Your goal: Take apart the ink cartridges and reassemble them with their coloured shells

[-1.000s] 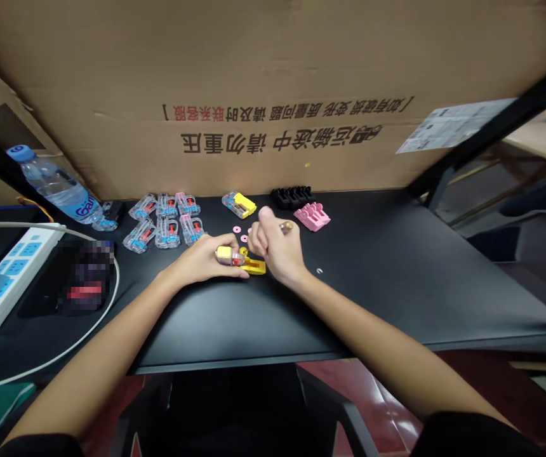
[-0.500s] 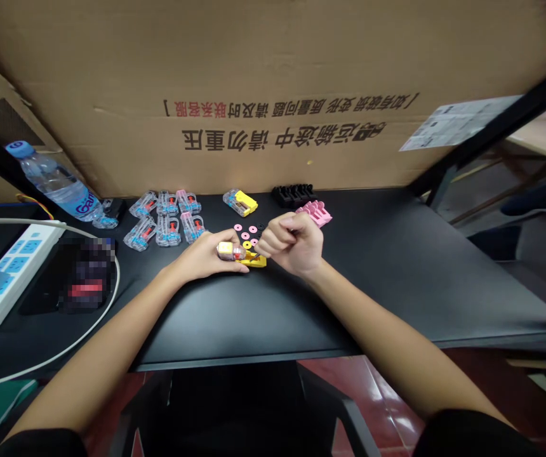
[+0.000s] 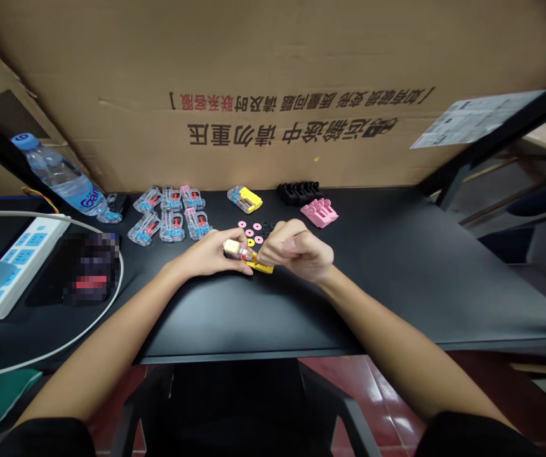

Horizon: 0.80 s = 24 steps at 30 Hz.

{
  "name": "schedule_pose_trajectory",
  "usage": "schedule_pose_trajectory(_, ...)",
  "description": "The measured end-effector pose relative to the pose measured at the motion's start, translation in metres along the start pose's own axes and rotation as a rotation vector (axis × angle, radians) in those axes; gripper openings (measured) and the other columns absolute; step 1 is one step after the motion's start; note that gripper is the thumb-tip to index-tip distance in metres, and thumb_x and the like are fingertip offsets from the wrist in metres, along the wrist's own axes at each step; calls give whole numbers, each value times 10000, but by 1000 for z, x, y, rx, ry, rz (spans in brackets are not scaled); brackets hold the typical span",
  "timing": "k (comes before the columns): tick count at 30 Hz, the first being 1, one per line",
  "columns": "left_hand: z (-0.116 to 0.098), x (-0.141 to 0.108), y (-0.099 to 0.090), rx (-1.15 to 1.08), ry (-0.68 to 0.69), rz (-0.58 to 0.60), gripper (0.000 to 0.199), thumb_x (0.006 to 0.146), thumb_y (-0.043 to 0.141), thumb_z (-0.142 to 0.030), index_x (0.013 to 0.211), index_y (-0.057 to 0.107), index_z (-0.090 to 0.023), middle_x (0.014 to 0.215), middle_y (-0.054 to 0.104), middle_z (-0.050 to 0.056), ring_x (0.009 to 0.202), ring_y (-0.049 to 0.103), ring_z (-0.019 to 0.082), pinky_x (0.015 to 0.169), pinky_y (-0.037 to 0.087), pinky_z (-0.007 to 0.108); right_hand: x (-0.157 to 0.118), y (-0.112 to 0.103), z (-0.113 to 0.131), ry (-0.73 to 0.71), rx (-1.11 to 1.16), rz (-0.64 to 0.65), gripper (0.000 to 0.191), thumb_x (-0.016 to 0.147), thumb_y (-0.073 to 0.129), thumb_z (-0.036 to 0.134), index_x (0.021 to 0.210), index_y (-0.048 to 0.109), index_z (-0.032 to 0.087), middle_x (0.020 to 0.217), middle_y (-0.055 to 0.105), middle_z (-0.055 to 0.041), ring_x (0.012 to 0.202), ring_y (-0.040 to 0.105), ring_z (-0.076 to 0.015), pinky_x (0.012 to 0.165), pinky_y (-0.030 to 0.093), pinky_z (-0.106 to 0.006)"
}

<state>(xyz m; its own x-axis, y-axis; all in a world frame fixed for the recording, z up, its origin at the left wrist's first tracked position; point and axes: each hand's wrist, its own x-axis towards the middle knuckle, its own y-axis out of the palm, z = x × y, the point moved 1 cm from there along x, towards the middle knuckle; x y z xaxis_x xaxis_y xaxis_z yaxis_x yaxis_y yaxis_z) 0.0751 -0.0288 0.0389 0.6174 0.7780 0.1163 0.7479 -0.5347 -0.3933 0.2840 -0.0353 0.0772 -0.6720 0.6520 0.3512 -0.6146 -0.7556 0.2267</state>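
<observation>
My left hand grips a small clear device with a yellow part, its pale yellow-white end showing between thumb and fingers. Close on its right, my right hand is closed in a fist at the yellow part; what its fingers hold is hidden. Just beyond my hands lie small pink rings, a yellow ring and several black rings. A clear device with a yellow side lies farther back.
Several clear devices lie in two rows at left. Black parts and pink parts are behind my right hand. A water bottle, power strip and white cable are at far left; cardboard stands behind.
The whole view has shifted a little. My right hand has turned slightly and covers more of the yellow part. My left hand keeps its grip.
</observation>
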Motion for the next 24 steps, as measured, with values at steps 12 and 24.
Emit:
schedule_pose_trajectory(12, 3, 0, -2, 357, -14, -309, 429, 830, 902, -518, 948, 614, -224, 729, 714, -58, 640, 619, 151, 659, 426, 253, 7, 11, -25, -271, -66, -715, 616, 990, 613, 570, 581, 249, 289, 498, 157, 73, 442, 137, -123, 441, 255, -313)
schedule_pose_trajectory(24, -2, -5, -13, 523, 84, -377, 314, 929, 846, -367, 989, 559, -255, 1186, 830, 42, 986, 803, 250, 796, 549, 313, 0, -17, -18, -205, -772, -513, 359, 980, 618, 367, 665, 497, 246, 533, 396, 60, 461, 302, -115, 521, 268, -299)
